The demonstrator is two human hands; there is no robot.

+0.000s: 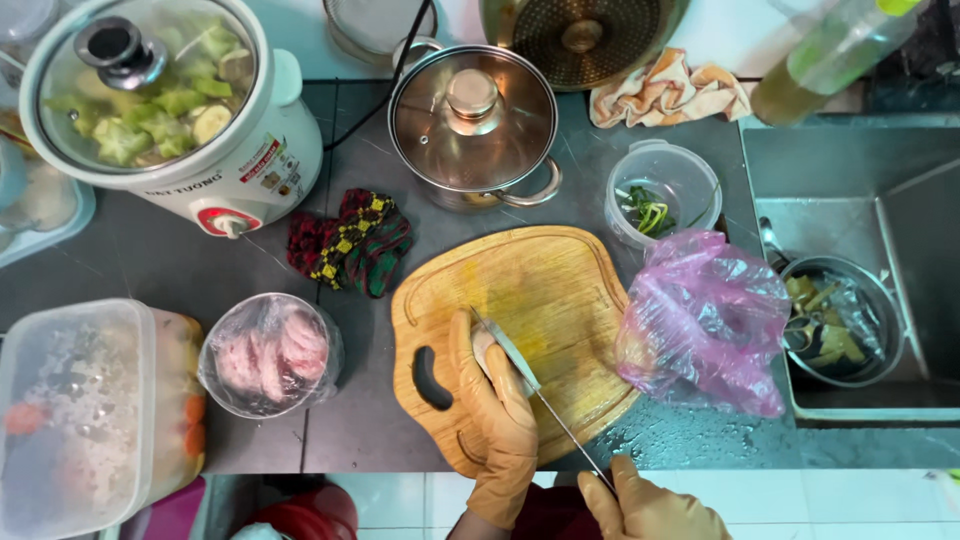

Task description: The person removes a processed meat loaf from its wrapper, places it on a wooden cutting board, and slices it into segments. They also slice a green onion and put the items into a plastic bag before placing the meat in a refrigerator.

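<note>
While the left hand (497, 415) in a tan rubber glove lies on the light wooden cutting board (540, 290) with a handle hole, its fingers are bent over a small pale piece of food (484, 345) and press it down against the wood. This piece is mostly hidden under the fingertips, so I cannot tell what kind of food it is. The right hand (650, 508), also in a tan glove, is closed around the handle of a long thin knife (530, 385) at the near edge of the board. The blade runs from this hand up across the board and its tip rests just beside the pale piece, touching the left fingers or almost touching them.

Right of the board lies a crumpled pink plastic bag (705, 320), touching the board edge. Behind the board stands a steel pot with a glass lid (473, 125), and beside it a round clear plastic tub with green herbs (662, 195). Left of the board lies a dark checkered cloth (350, 243), and further left a bowl of pink meat covered with clear film (270, 353). Behind that, far left of the board, stands a white electric cooker with green vegetable pieces under its lid (165, 100). Far right of the board, a metal sink (850, 180) holds a dark bowl with scraps (838, 322).
</note>
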